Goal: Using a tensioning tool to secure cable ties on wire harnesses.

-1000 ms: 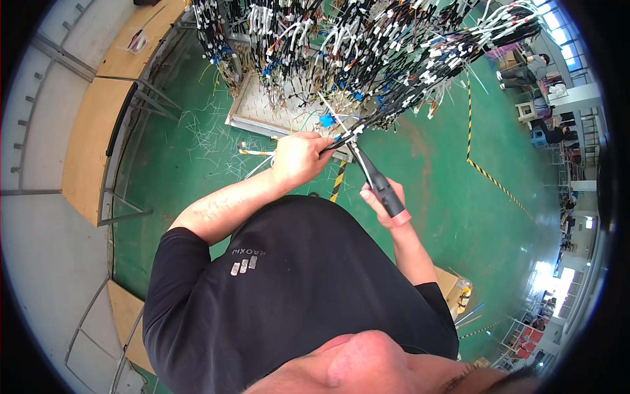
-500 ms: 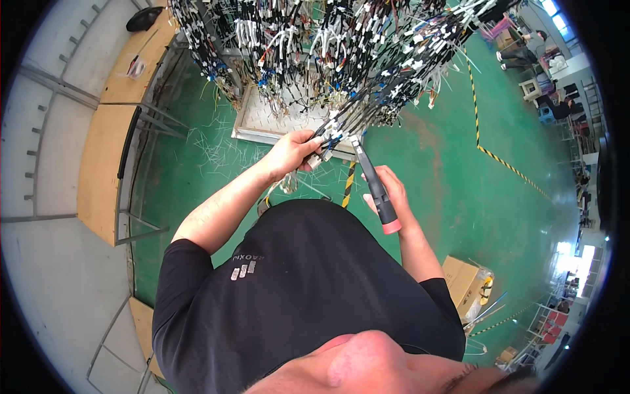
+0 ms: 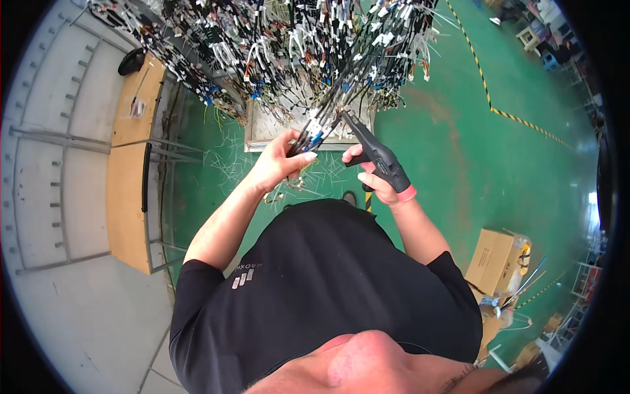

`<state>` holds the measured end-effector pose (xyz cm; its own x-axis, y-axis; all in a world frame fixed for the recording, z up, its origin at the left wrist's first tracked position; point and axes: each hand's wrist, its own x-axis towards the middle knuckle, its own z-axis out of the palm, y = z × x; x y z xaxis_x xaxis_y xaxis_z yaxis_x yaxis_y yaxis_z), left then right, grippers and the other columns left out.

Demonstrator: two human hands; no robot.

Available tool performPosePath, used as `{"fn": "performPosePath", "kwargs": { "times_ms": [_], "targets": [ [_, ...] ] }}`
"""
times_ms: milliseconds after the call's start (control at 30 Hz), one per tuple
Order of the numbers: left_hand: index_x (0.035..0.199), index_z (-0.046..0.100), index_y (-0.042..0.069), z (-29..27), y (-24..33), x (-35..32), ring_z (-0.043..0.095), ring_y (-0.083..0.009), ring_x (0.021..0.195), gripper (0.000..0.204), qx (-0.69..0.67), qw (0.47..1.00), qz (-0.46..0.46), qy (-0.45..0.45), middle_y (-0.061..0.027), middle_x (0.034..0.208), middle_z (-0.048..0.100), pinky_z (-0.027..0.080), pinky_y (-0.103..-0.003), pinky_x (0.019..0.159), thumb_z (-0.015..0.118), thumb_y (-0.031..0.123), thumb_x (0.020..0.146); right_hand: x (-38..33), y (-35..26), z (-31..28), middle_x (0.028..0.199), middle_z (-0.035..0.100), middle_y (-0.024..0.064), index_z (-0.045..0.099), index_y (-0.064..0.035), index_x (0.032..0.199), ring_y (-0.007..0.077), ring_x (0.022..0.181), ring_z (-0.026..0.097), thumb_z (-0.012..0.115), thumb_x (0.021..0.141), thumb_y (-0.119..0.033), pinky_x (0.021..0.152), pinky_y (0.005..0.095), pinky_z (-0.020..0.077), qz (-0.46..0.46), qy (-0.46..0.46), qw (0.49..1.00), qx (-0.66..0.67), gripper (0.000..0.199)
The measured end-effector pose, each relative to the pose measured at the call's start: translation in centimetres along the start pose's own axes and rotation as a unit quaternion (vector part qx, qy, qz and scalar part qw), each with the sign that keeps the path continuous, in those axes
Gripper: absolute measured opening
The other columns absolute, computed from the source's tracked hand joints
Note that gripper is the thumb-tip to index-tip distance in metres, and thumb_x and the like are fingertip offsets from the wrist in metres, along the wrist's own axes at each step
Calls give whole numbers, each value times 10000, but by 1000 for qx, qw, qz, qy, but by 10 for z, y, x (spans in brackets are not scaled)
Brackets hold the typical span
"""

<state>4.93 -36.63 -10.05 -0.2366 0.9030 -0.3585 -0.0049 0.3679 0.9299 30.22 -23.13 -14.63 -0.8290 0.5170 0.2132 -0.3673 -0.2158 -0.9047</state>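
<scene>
My left hand [image 3: 279, 163] is closed round the lower part of a wire harness [image 3: 319, 119], a bundle of black wires with white connectors and some blue pieces. The bundle slants up and away to the hanging mass of wires. My right hand [image 3: 379, 180] grips a black cable tie gun [image 3: 382, 156] with a pinkish-red rear end. Its narrow nose points up and left, close beside the bundle just beyond my left hand. Whether the nose touches the bundle or a tie I cannot tell.
Many wire harnesses [image 3: 262, 49] hang ahead over a shallow white-lined tray [image 3: 262, 143]. Thin white offcuts [image 3: 226, 164] litter the green floor. Wooden tables [image 3: 128, 203] stand at the left, cardboard boxes [image 3: 489, 261] at the right. Yellow-and-black tape [image 3: 489, 85] marks the floor.
The cable tie gun has tilted further over, its nose now by the bundle and its rear end further right. My left hand still holds the harness. The whole view has shifted slightly.
</scene>
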Motion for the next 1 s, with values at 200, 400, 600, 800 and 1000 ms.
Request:
{"fn": "performPosePath", "kwargs": {
  "times_ms": [200,400,600,800,1000],
  "targets": [
    [1023,626,34,-23,29,-4,475,-132,468,283,-233,965,-99,73,-20,623,534,348,-274,410,517,281,1107,-27,45,-33,1293,680,102,558,-15,1464,230,1243,632,697,891,-81,1131,432,469,51,-27,996,-73,594],
    [940,588,70,-40,48,-21,371,-129,364,318,-406,889,-93,-192,15,503,424,299,-286,391,450,303,1108,-11,59,-22,1347,669,87,515,-37,1537,229,1312,610,722,937,-103,1194,436,426,63,-30,997,-22,639],
    [954,563,71,-17,61,-35,425,-117,351,314,-521,808,-36,-272,16,499,444,331,-282,394,364,251,1118,35,44,-4,1419,679,88,591,-45,1478,199,1352,610,782,977,-195,1182,413,444,-46,-119,992,11,556],
    [924,511,75,9,63,-31,506,-88,336,348,-541,790,42,-285,25,490,506,353,-224,343,289,211,1154,55,35,-2,1386,709,66,634,-70,1444,196,1318,638,813,949,-331,1144,389,472,-80,-151,985,-26,588],
    [960,525,66,3,59,-27,511,-100,349,281,-546,786,34,-289,10,508,525,359,-235,362,351,213,1125,60,24,-5,1359,718,76,633,-72,1447,213,1287,658,803,949,-363,1112,393,495,-129,-185,971,-82,601]
  ]
}}
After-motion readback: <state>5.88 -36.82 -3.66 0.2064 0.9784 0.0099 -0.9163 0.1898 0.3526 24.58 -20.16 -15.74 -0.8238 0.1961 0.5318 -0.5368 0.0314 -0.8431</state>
